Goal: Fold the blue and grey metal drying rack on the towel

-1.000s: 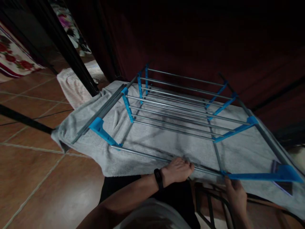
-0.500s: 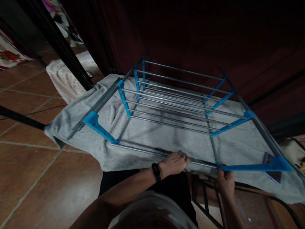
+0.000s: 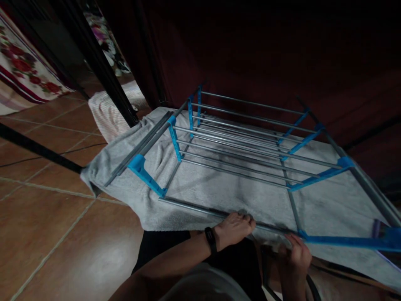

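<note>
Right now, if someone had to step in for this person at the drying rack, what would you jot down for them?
Left hand: fingers curled over the near metal rail of the grey-and-blue folding drying rack, gripping it with the cloth edge.
Right hand: pinching the towel edge by the near blue plastic bracket.
Grey terry towel: lies spread beneath the rack's upper rails, its near edge hanging over the front rail and its left corner drooping toward the brown tiled floor.
Done: towel spread nearly flat.
Left: the near edge is in both hands, not released.
</note>
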Motion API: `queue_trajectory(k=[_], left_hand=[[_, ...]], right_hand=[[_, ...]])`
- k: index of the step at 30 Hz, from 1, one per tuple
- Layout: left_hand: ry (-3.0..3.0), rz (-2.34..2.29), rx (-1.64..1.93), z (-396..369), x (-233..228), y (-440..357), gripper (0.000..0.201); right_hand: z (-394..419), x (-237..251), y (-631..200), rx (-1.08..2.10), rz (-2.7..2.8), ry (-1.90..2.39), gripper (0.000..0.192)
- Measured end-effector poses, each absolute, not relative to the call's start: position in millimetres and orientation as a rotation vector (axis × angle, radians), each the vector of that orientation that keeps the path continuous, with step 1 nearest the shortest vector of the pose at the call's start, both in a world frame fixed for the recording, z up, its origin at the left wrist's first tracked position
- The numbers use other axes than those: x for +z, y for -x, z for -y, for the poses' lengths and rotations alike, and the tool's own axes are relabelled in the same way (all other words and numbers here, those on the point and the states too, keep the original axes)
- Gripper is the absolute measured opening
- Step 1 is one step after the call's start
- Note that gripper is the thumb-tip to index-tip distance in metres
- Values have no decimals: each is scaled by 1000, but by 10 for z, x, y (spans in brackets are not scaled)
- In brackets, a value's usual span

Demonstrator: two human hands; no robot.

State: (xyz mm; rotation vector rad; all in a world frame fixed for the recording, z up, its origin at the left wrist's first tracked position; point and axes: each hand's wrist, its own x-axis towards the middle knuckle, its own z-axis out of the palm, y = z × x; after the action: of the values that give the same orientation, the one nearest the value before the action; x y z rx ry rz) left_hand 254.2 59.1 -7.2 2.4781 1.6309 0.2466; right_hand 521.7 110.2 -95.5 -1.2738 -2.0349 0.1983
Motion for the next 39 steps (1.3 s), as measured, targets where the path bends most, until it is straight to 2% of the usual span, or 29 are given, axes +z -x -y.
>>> queue_trajectory(k=[5, 10, 18, 22, 28, 34, 39], left_hand=[[-2447, -1637, 299, -545, -82, -2514, 26], [-2404, -1698, 323, -479, -78, -2512, 25], [-2221, -1902, 262, -202, -75, -2183, 31], [-2130, -1991, 265, -39, -96, -1995, 31], [-2056, -2054, 271, 121, -144, -1834, 20], [-2013, -2122, 299, 246, -154, -1730, 19], [-2004, -2127, 243, 264, -119, -1664, 18]], right_hand=[[-1275, -964, -4978, 39, 2368, 968, 29], [-1426, -1026, -4909, 145, 2457, 753, 28], [-1419, -1086, -4957, 290, 2483, 863, 31], [-1416, -1087, -4975, 203, 2481, 790, 28], [-1395, -975, -4834, 33, 2522, 538, 23], [-1329, -840, -4755, -20, 2531, 513, 25], [-1351, -931, -4910, -97, 2499, 479, 24]])
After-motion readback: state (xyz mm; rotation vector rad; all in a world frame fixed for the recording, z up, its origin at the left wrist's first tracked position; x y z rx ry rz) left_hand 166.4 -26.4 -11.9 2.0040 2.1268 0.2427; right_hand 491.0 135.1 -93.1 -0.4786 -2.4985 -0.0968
